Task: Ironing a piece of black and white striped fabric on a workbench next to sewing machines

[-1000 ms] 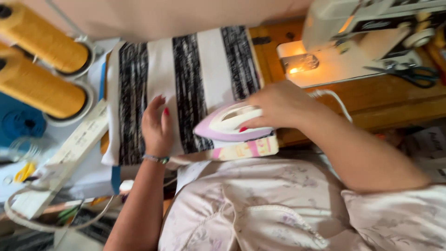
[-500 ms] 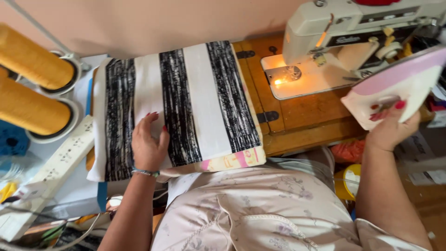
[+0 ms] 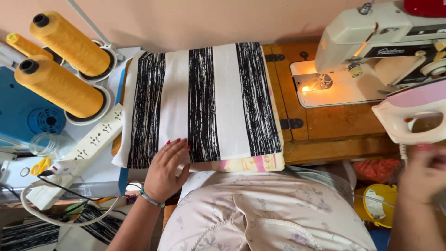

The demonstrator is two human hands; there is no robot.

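At centre of my view lies the striped cloth (image 3: 204,102), folded flat on a padded board, stripes and long axis running 12 to 6. My left hand (image 3: 166,169) presses its 7 o'clock corner, palm down, fingers spread, gripping nothing, likely pinning it flat. At 3 o'clock the pink-and-white iron (image 3: 411,116) sits off the cloth, nose toward 9, beside the sewing machine (image 3: 371,42). My right hand (image 3: 425,174) is below it, blurred; can't tell its grip. Yellow thread cones (image 3: 60,60) at 10.
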